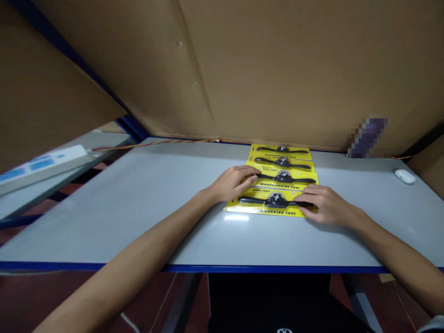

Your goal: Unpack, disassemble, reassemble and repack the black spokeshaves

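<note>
Several yellow packs with black spokeshaves under clear plastic lie in a column on the table, from the back pack (263,155) towards me. My left hand (231,184) is at the left end of the second pack from the front (294,185), its thumb and fingers closed on the spokeshave handle end. The right end of the front spokeshave pack (251,208) is gripped by my right hand (321,203), with fingers over the top and the thumb at the near edge. Both hands hide the pack ends they hold. Printed on the packs is "WOODWORKING TOOL".
The grey table (138,222) has a blue front edge. A white earphone case (404,176) and a blurred dark purple object (367,138) stand at the right. To the left is a power strip (45,166) with a red and yellow wire (145,145). Brown board walls (277,69) enclose the back.
</note>
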`<state>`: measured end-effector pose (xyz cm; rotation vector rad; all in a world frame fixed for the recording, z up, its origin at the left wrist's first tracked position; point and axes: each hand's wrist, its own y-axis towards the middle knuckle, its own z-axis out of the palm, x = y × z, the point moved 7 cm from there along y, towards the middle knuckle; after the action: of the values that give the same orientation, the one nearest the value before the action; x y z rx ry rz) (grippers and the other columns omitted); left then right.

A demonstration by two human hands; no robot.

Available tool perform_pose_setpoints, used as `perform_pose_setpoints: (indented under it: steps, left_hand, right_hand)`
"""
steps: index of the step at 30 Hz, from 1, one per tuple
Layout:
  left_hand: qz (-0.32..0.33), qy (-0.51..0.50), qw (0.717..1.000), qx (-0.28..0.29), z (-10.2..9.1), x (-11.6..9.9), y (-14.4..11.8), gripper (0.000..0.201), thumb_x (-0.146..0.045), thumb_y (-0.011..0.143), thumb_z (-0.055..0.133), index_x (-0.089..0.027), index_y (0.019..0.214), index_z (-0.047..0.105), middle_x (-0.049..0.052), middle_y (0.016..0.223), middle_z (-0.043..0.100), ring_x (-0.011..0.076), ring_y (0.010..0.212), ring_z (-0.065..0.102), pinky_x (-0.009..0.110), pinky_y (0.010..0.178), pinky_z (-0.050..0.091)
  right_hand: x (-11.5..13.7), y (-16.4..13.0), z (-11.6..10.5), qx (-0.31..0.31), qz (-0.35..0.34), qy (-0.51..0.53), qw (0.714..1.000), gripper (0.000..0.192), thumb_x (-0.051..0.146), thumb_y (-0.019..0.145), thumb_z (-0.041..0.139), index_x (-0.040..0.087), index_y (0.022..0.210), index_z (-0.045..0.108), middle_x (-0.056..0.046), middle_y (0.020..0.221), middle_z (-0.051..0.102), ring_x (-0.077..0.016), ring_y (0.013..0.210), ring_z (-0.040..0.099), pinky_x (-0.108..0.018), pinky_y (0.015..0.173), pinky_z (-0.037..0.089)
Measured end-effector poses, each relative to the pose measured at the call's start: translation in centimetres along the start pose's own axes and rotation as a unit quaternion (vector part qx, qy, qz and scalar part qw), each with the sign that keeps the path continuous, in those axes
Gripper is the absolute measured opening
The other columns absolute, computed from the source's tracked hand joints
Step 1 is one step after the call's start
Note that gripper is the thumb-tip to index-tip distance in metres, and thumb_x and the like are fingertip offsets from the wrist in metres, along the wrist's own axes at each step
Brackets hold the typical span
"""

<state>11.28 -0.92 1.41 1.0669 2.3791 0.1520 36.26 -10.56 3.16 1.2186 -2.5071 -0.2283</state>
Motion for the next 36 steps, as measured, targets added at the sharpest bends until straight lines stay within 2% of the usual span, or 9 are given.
perform_pose_setpoints:
  steps: [7,16,25,32,36]
  left_hand:
    - [0.012,0.008,1.000,-0.008,0.0,0.1,0.4,0.051,-0.049,0.112,0.037,-0.019,0.123,0.076,0.012,0.126,0.082,0.0284,0.110,0.079,0.044,0.097,0.062]
    - [0.009,0.034,0.999,0.003,0.1,0.2,0.7,0.056,-0.052,0.111,0.033,-0.019,0.125,0.077,0.012,0.124,0.082,0.0287,0.108,0.079,0.043,0.095,0.061]
    - [0.022,0.052,0.998,0.001,0.0,0.2,0.9,0.055,-0.051,0.110,0.034,-0.019,0.123,0.078,0.013,0.121,0.083,0.0286,0.103,0.079,0.043,0.091,0.061]
    - [0.014,0.041,0.999,0.000,0.0,0.2,0.8,0.058,-0.053,0.109,0.034,-0.018,0.124,0.078,0.014,0.122,0.083,0.0303,0.100,0.079,0.047,0.090,0.062]
    - [0.012,0.046,0.999,0.006,0.0,0.0,0.6,0.061,-0.054,0.110,0.034,-0.016,0.128,0.078,0.016,0.126,0.082,0.0309,0.104,0.079,0.047,0.093,0.063]
  right_hand:
    - [-0.5,-0.1,0.4,-0.028,0.007,0.015,0.999,0.027,0.029,0.104,0.061,0.021,0.118,0.083,-0.009,0.101,0.081,-0.0234,0.090,0.072,-0.041,0.082,0.058]
    - [-0.5,-0.7,0.3,-0.094,-0.019,0.021,0.995,0.026,0.029,0.104,0.063,0.017,0.114,0.083,-0.010,0.098,0.080,-0.0234,0.087,0.071,-0.040,0.079,0.058]
    - [-0.5,-0.7,0.5,-0.089,-0.019,0.019,0.996,0.026,0.033,0.105,0.063,0.020,0.116,0.083,-0.009,0.100,0.080,-0.0232,0.088,0.072,-0.040,0.081,0.058]
    - [-1.2,-0.7,0.7,-0.045,0.000,0.009,0.999,0.028,0.039,0.107,0.066,0.021,0.118,0.083,-0.010,0.105,0.080,-0.0235,0.094,0.072,-0.041,0.087,0.057]
    - [-1.5,-0.7,0.8,-0.031,-0.001,-0.018,0.999,0.033,0.045,0.110,0.064,0.019,0.117,0.083,-0.010,0.101,0.079,-0.0222,0.090,0.071,-0.038,0.084,0.055]
